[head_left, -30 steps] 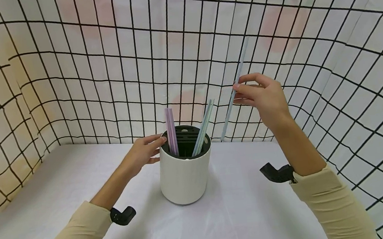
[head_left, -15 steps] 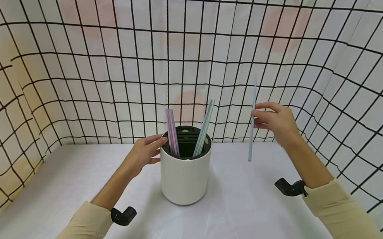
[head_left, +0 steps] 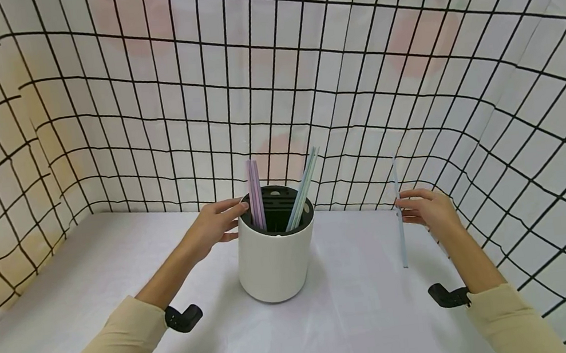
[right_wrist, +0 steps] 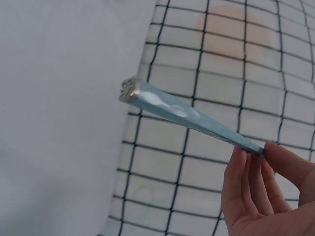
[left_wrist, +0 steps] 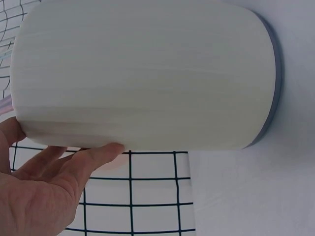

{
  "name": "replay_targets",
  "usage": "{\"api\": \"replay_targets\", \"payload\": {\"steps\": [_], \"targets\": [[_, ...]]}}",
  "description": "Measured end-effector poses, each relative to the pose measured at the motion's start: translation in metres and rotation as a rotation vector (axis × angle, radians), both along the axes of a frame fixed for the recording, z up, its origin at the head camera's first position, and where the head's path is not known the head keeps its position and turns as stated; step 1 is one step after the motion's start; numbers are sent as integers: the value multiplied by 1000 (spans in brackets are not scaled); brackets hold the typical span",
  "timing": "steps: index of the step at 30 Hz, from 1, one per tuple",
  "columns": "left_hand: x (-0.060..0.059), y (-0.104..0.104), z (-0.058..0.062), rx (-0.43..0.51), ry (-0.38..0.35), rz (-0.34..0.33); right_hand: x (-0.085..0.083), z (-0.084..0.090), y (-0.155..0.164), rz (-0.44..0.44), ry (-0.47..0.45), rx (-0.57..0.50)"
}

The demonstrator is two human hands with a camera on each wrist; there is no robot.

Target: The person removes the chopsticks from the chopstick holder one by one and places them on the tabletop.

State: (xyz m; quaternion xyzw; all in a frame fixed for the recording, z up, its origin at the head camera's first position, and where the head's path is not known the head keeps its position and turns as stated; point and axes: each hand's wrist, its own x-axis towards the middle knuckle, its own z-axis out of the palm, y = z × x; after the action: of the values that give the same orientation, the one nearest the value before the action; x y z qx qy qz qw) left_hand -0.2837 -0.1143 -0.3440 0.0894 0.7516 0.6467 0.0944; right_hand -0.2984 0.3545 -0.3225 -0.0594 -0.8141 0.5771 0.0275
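A white cylindrical utensil holder [head_left: 274, 266] with a black slotted insert stands upright on the table. My left hand [head_left: 210, 227] rests against its left side, thumb at the rim and fairly straight fingers [left_wrist: 101, 155] touching the wall. Inside, purple chopsticks [head_left: 255, 194] stand at the left and pale green-blue ones [head_left: 303, 191] lean to the right. Well to the right, my right hand [head_left: 432, 211] pinches a light blue chopstick [head_left: 403, 244] between thumb and fingers. Its silver patterned end cap [right_wrist: 129, 90] points down over the table; the thin end is hardly visible against the background.
A black wire grid [head_left: 192, 105] rises behind the table and along both sides, with white cloth behind it. The right hand is near the grid's right side. White cloth covers the table [head_left: 350, 319]. Each wrist bears a black camera mount [head_left: 184, 319].
My right hand has moved down and to the right with the light blue chopstick, which has swung from slanted to nearly upright. The left hand and the holder have stayed in place.
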Motion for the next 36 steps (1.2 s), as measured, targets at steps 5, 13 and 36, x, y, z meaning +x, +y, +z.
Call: {"api": "replay_targets", "payload": {"steps": [5,13,36], "targets": [[1,1,1,-9,-1,5,-1,-22,22,4,-56,49],[1,1,1,-12,3,3,1,-58,58,19,-156,112],[2,1,3,-20,-8,15,0,-123,85,-14,-280,147]]}}
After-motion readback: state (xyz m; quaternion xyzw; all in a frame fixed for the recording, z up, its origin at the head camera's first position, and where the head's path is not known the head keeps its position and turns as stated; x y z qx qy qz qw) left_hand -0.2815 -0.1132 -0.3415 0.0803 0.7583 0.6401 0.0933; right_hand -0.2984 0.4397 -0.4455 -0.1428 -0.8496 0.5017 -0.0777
